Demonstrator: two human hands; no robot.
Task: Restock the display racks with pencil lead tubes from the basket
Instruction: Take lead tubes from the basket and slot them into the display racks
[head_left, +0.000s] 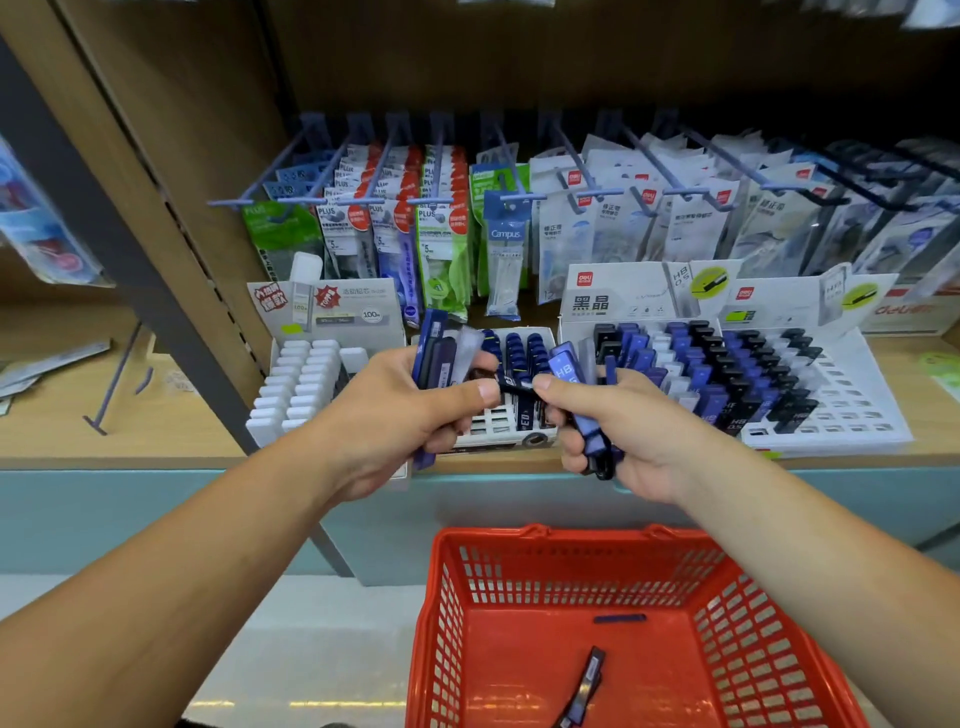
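My left hand (400, 410) grips a bunch of dark blue and clear pencil lead tubes (441, 351). My right hand (618, 421) grips several blue lead tubes (569, 371), one marked HB. Both thumbs pinch a dark tube (514, 385) lying between the hands, above the middle display rack (511, 415). The red basket (452, 597) stands on the floor below, with a few lead tubes (589, 675) lying on its bottom.
On the wooden shelf (130, 431) stand a white-tube rack (306, 384) at the left and a wide rack of blue, black and clear tubes (727, 379) at the right, partly unfilled at its right side. Packets hang from pegs (571, 202) behind.
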